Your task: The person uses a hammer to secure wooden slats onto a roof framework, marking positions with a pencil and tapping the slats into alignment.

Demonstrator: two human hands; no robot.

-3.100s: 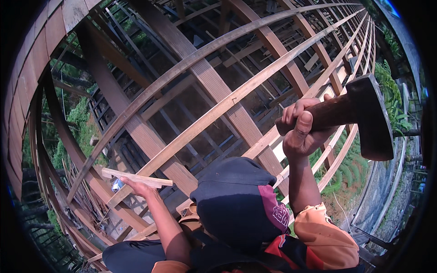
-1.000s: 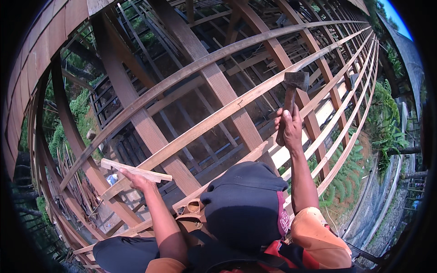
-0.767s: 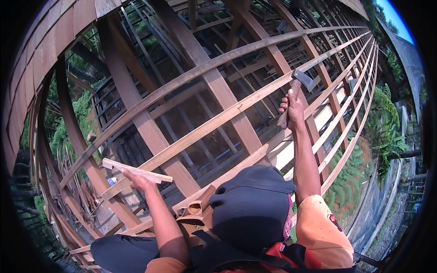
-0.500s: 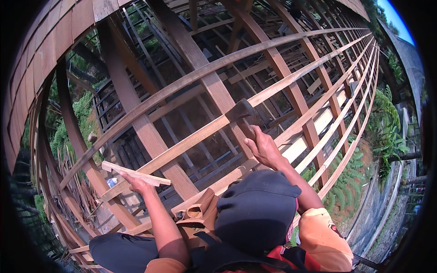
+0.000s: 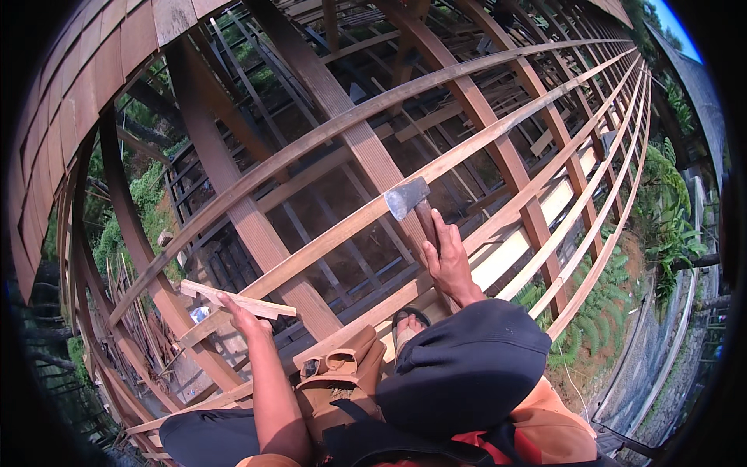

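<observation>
My left hand (image 5: 247, 317) is closed on a short, pale strip of wood (image 5: 268, 306) with notched ends, held just above a batten at the lower left. In my right hand (image 5: 451, 268) is the handle of a hatchet (image 5: 409, 198). Its grey head lies over a long batten (image 5: 327, 243), where that batten crosses a brown rafter (image 5: 372, 152). I cannot tell whether the blade touches the wood. A brown leather tool pouch (image 5: 334, 381) sits between my legs.
Rafters and battens form an open roof grid, with gaps showing beams and ground below. My sandalled foot (image 5: 406, 325) is by a lower batten, beside my bent knee (image 5: 475, 354). Wooden shingles (image 5: 93, 101) cover the upper left. Ferns (image 5: 595, 311) grow below right.
The hatchet head has turned, showing its flat grey side instead of a dark edge. My right knee has shifted right and down, uncovering my foot. The left hand still holds the strip.
</observation>
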